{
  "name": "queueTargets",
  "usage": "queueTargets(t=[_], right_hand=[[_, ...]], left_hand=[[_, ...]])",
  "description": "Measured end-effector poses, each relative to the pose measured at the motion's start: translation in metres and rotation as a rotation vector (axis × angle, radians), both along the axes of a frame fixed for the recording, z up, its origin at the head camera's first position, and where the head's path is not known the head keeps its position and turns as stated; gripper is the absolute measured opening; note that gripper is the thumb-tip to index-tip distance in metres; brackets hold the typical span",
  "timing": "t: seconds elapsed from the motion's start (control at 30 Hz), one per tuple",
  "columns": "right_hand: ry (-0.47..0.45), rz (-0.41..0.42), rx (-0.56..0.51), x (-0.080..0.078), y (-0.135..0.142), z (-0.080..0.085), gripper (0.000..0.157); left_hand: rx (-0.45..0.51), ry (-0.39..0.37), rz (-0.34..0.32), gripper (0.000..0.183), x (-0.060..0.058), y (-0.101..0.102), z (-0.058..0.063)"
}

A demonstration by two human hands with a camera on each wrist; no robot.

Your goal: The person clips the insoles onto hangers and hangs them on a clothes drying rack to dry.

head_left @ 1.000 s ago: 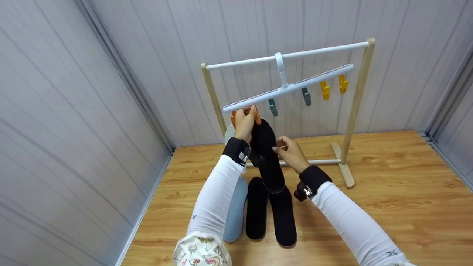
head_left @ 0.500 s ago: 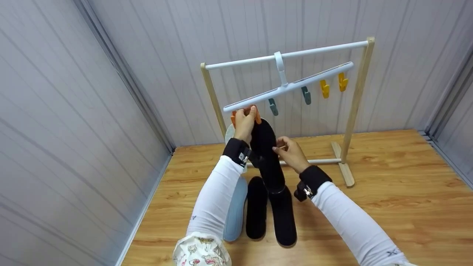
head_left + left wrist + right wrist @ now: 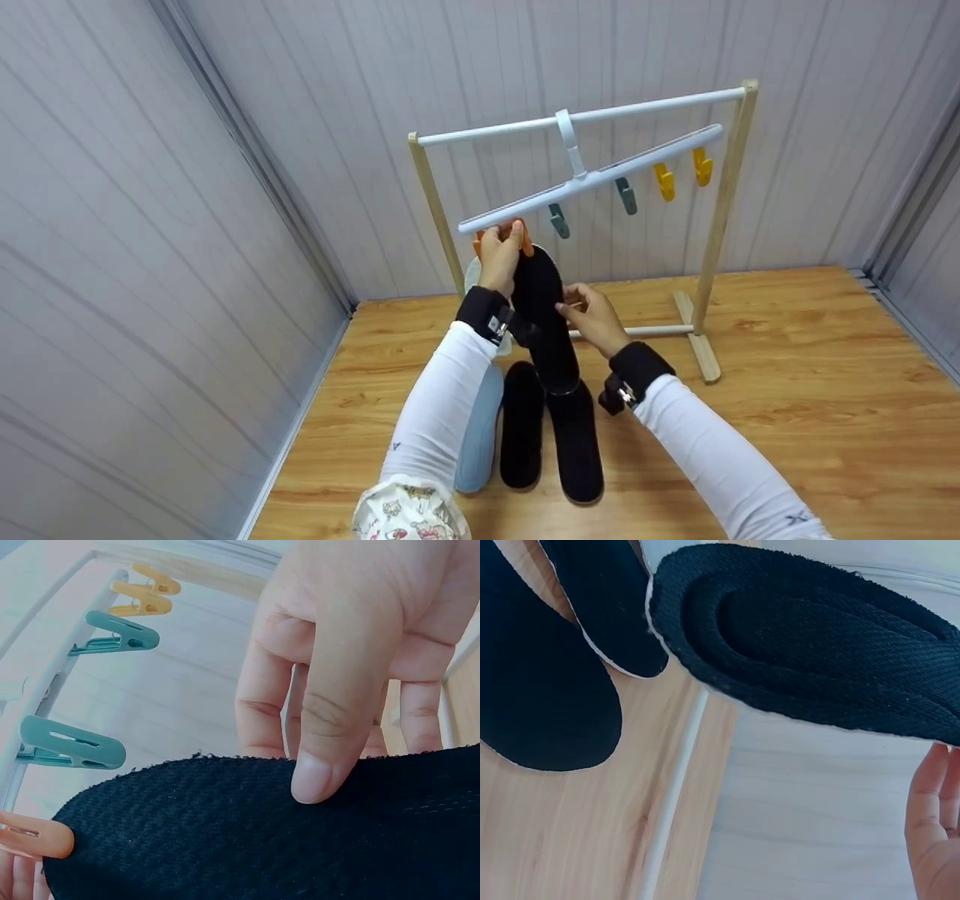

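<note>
A black insole (image 3: 551, 337) hangs at a slant below the left end of a white clip hanger (image 3: 525, 205). My left hand (image 3: 498, 261) is up at that end and grips an orange clip (image 3: 528, 241). In the left wrist view the orange clip (image 3: 37, 835) overlaps the insole's tip, and a few left fingertips show beneath it. My right hand (image 3: 598, 319) pinches the insole's right edge, with the thumb (image 3: 313, 776) on its face. A pale insole (image 3: 472, 274), partly hidden behind the left hand, hangs by another orange clip (image 3: 478, 244).
The tilted hanger hooks over a wooden-legged rack's white bar (image 3: 660, 103). It also carries green clips (image 3: 626, 196) and yellow clips (image 3: 665, 183). On the wood-grain surface lie a light blue insole (image 3: 478, 439) and two black insoles (image 3: 521, 431). Panelled walls (image 3: 337, 150) stand around.
The hanger has shifted slightly right, its left end a touch lower. Both hands keep their hold and have moved only a little with it.
</note>
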State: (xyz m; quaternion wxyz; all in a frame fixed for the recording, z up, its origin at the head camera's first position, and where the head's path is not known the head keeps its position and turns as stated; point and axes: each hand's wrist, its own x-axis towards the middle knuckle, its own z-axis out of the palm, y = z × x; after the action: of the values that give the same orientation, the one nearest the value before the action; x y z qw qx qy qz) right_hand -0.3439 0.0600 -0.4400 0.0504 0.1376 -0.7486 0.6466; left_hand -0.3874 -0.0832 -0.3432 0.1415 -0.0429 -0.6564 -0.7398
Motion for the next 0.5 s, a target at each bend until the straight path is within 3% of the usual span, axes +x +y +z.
queueTargets(t=[0.2, 0.5], right_hand=[[-0.011, 0.000, -0.008, -0.001, 0.002, -0.007, 0.020], [-0.099, 0.031, -0.040, 0.003, 0.006, -0.025, 0.025]], left_hand=[[0.004, 0.022, 0.035, 0.012, -0.001, 0.002, 0.003], [-0.004, 0.060, 0.064, 0.014, -0.003, -0.002, -0.005]])
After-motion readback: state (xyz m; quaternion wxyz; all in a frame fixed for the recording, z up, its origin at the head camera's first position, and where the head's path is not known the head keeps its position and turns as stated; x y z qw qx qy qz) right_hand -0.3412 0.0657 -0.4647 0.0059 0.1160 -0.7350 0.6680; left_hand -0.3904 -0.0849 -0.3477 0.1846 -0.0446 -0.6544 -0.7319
